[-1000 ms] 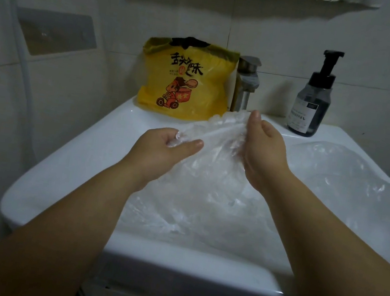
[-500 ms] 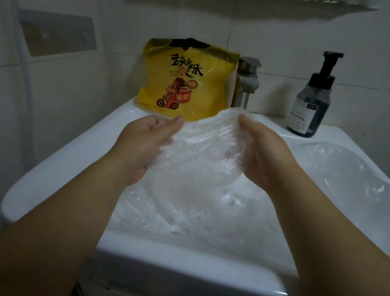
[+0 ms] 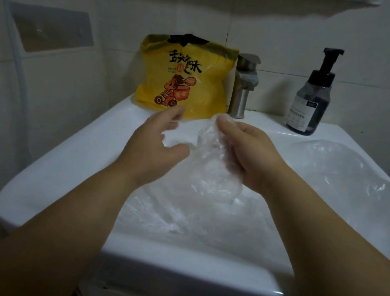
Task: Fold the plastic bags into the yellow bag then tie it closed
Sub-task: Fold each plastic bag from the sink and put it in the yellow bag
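Over the sink [image 3: 172, 265], folding is in hand: the right hand [image 3: 245, 155] grip is clamped on a bunched clear plastic bag [image 3: 211, 167]; the left hand [image 3: 154, 142] grip is apart, just beside it. Next move: compact the bundle, then reach the yellow bag [image 3: 185, 81], upright against the back wall.

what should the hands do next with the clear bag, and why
Probably bring the left hand onto the slack lower end of the clear bag and fold it up toward the right hand. The right hand grips the bunched bag, its lower end hangs loose, and the left hand is open beside it. It looks too loose to tuck into the yellow bag behind.
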Action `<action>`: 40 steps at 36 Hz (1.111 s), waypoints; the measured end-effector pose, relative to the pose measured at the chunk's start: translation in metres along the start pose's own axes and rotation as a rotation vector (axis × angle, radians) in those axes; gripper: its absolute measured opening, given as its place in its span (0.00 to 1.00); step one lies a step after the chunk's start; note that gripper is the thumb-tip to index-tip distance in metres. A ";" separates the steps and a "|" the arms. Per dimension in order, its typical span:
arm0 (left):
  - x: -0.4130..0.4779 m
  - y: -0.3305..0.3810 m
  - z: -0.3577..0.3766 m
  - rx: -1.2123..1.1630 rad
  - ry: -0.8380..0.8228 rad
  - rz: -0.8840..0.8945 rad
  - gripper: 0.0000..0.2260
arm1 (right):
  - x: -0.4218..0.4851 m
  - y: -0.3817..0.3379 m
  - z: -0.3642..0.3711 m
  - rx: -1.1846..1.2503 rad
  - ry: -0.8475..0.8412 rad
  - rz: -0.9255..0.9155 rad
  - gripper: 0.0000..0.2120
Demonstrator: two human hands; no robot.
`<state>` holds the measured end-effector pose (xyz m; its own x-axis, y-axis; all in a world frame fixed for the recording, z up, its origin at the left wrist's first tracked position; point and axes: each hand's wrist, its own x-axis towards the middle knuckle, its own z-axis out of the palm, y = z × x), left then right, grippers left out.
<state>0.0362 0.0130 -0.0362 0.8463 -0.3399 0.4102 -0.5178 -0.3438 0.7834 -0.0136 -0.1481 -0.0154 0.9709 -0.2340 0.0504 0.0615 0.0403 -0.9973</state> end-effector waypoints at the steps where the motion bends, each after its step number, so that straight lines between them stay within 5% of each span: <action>1: -0.002 0.006 0.000 -0.113 -0.056 -0.030 0.27 | 0.000 0.001 0.001 -0.012 -0.003 -0.004 0.23; 4: -0.005 0.014 0.003 -0.217 -0.223 -0.106 0.12 | 0.002 0.003 0.002 -0.002 -0.005 -0.001 0.23; 7: -0.005 0.013 0.007 -0.102 -0.260 -0.130 0.20 | 0.002 0.003 0.002 0.012 -0.058 0.011 0.24; 10: -0.005 0.010 0.007 -0.140 -0.258 -0.131 0.16 | 0.001 0.002 0.001 0.087 -0.063 0.000 0.27; 17: 0.006 0.007 0.000 -0.552 -0.071 -0.293 0.07 | 0.005 0.004 -0.004 -0.052 -0.095 0.189 0.55; 20: 0.009 0.005 -0.002 -0.642 -0.022 -0.339 0.05 | 0.000 0.006 0.000 -0.081 -0.226 0.302 0.24; 22: 0.010 0.004 -0.005 -0.713 -0.077 -0.344 0.09 | 0.003 0.010 0.000 -0.010 -0.166 0.253 0.08; 25: 0.009 0.002 -0.005 -0.705 -0.242 -0.379 0.23 | 0.006 0.006 0.000 0.194 -0.109 0.190 0.11; 34: 0.009 -0.003 -0.006 -0.667 -0.329 -0.346 0.07 | 0.010 0.002 -0.004 0.357 -0.068 0.193 0.04; 40: 0.004 -0.005 -0.004 -0.474 -0.541 -0.281 0.13 | 0.011 -0.003 -0.015 0.601 0.016 0.224 0.13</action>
<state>0.0427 0.0173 -0.0367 0.6955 -0.7181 -0.0236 -0.0802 -0.1102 0.9907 -0.0062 -0.1655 -0.0131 0.9720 -0.1710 -0.1611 -0.0189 0.6267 -0.7791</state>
